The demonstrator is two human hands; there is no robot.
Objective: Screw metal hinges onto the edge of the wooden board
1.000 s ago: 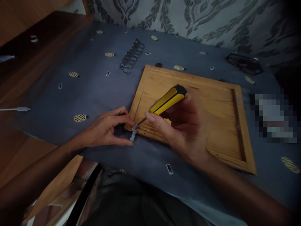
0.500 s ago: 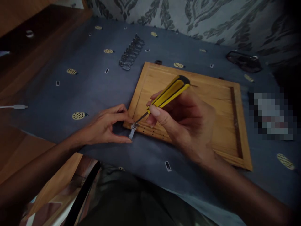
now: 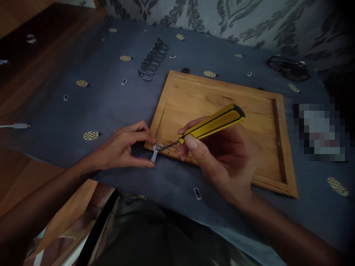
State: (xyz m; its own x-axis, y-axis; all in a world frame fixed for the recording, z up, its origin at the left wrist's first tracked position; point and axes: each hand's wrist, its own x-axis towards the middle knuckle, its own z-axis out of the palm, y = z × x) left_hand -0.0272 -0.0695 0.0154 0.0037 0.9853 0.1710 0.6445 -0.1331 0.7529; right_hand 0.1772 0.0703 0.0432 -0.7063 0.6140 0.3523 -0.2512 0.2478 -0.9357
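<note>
A yellow and black screwdriver (image 3: 213,123) is held in my right hand (image 3: 224,162), its thumb and fingers closed around the lower handle. The shaft slopes down to the left, and its tip meets a small metal latch (image 3: 155,151) at the near left corner of the framed wooden panel (image 3: 188,107). My left hand (image 3: 119,147) pinches that latch between thumb and forefinger, with the forefinger resting on the panel's corner. Part of the latch sticks out past the panel's near edge. Several small dark holes run along this edge. My right hand hides some of the panel.
Beyond the panel, a row of metal rings or clips (image 3: 152,61) lies on the blue pineapple-print cloth (image 3: 111,107). A dark object (image 3: 288,68) sits at the far right, near a blurred-out item (image 3: 320,133). A white cable plug (image 3: 20,126) lies at the left.
The screwdriver handle has swung down and to the right, so the shaft lies flatter against the latch. My left hand stays in nearly the same place on the latch.
</note>
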